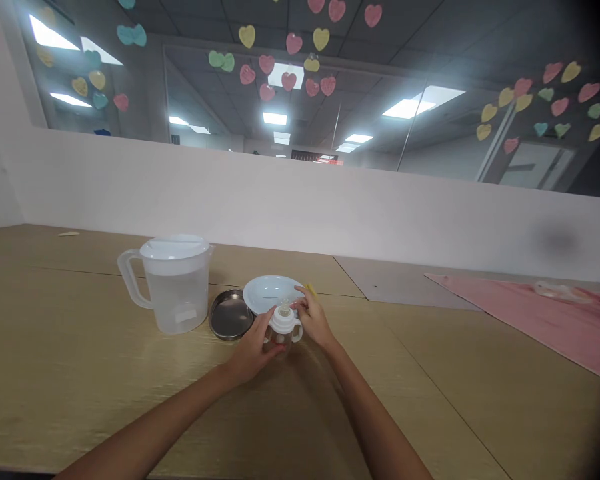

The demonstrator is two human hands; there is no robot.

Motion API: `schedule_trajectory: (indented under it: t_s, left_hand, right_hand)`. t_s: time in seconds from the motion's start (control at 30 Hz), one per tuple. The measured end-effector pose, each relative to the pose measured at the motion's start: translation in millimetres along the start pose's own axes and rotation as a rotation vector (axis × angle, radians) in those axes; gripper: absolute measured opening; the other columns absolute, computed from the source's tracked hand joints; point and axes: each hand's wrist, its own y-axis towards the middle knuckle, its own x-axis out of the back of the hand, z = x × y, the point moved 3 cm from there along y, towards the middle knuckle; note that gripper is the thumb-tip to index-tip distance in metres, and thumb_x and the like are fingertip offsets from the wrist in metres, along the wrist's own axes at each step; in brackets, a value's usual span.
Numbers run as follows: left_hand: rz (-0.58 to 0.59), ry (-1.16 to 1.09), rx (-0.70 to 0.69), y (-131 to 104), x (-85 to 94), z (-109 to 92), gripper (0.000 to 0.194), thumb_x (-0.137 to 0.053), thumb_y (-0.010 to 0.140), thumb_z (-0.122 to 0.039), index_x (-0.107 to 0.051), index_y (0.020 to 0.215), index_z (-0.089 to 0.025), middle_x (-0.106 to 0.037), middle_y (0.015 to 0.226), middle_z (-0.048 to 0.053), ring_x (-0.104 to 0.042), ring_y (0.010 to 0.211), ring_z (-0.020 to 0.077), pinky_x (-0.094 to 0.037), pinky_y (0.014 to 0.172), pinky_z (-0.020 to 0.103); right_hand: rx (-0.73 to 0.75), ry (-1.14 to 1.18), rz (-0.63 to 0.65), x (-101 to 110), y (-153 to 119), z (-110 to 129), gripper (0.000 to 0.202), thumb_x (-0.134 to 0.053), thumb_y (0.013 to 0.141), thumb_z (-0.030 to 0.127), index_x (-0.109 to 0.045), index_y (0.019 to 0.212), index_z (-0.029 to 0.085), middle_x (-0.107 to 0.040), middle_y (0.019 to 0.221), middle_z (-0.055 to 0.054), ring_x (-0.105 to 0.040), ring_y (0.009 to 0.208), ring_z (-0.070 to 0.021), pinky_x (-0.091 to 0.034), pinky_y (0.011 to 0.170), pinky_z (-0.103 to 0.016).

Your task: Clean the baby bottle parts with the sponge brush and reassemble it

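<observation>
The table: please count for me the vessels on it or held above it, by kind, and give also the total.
Lidded pitcher: 1
Two-handled bottle: 1
Round metal dish: 1
White dish: 1
Total: 4

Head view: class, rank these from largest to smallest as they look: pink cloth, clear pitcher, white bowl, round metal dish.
1. Pink cloth, even cut off by the picture's edge
2. Clear pitcher
3. White bowl and round metal dish: too alike to rank; the bowl is partly hidden.
</observation>
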Motion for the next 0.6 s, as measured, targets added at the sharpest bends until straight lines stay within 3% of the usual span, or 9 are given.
schedule_trajectory:
  t_s: [0.3,0.6]
  left_hand:
    - [0.012,-0.004,0.000,0.2,0.8,-1.1,0.071,-0.058,0.082,-0.036,-0.020,0.141,-0.023,-0.037,0.138,0.012,-0.042,0.121,0.0252,-0.045,0.092,0.036]
    - [0.004,0.005,0.001,-0.3,-0.4,0.2,0.072,-0.057,0.082,-0.036,-0.020,0.142,-0.022,-0.038,0.138,0.013,-0.041,0.123,0.0263,-0.040,0.097,0.041]
  right_hand:
    - [-0.026,-0.086,0.046,0.7,-2.0,2.4,0.043,-0.040,0.077,0.021,-0.050,0.119,0.018,-0.064,0.080,-0.001,-0.060,0.079,-0.0169,-0.047,0.079,-0.036]
    - [-0.022,-0.230,0.073,0.9,-1.7,0.4,0.040,-0.033,0.088,0.030,-0.051,0.120,0.019,-0.066,0.087,-0.004,-0.059,0.083,-0.0187,-0.045,0.084,-0.038]
